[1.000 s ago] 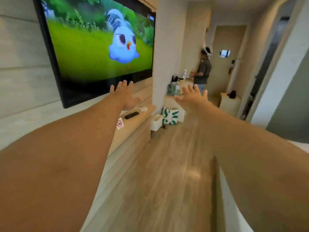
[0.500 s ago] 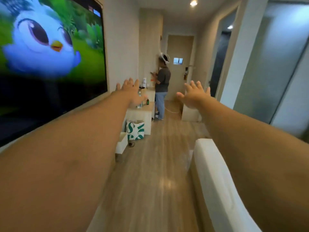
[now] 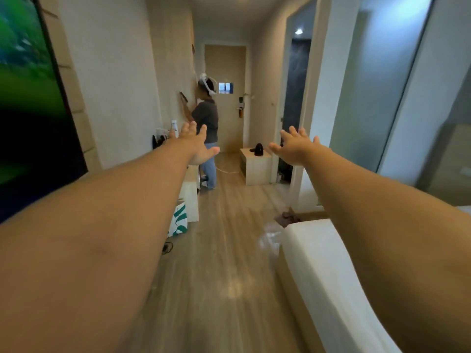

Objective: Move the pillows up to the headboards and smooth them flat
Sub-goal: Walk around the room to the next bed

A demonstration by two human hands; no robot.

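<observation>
Two bare hands outstretched, left hand (image 3: 196, 146) and right hand (image 3: 297, 146), fingers spread wide, empty, one white bed edge (image 3: 326, 271) below the right hand, one person (image 3: 207, 118) beyond the left

television (image 3: 28, 98) blurred and cut off left, bed (image 3: 328, 276) cropped at right edge

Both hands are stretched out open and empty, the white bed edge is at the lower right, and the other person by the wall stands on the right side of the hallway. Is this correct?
Not entirely. The head view shows the other person on the left side of the hallway, facing the left wall. The rest holds: the left hand and right hand are open and empty, and the white bed edge is at the lower right.
</observation>
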